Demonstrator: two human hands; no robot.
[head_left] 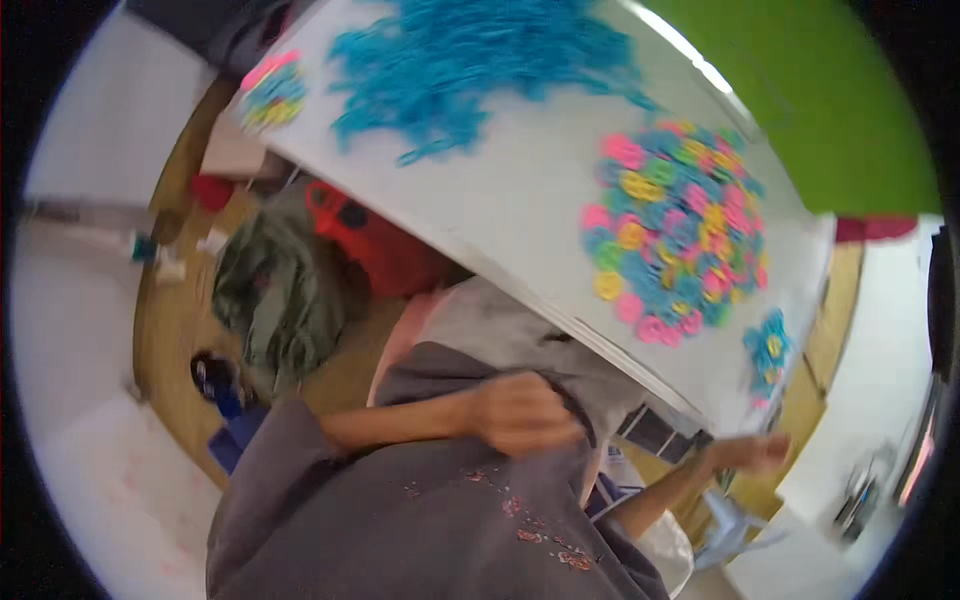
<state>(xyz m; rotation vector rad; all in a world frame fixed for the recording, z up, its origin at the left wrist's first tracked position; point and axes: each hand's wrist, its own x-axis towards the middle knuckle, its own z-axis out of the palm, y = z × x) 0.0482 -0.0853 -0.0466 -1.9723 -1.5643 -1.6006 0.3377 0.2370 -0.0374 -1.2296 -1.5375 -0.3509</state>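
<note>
My left hand (pixel 528 415) is over my lap, in front of the table's near edge, and motion blurs it. It looks curled, but its fingers are too smeared to make out whether anything is in them. Past the table's right corner is my right hand (pixel 755 453), blurred as well, its fingers pointing outward. Closest to it on the table lies a small blue flower-like cluster (pixel 768 345) with a yellow centre. A large heap of pink, yellow, green and blue ring-shaped pieces (pixel 680 230) spreads over the table's right part. Neither hand touches these pieces.
On the white table (pixel 520 200) a big pile of blue loops (pixel 480 70) lies toward the far side. A small colourful bunch (pixel 273 92) sits at its left end. Green cloth (pixel 280 290) and a red item (pixel 380 240) are at the left, below the tabletop. A green panel (pixel 830 90) stands at the far right.
</note>
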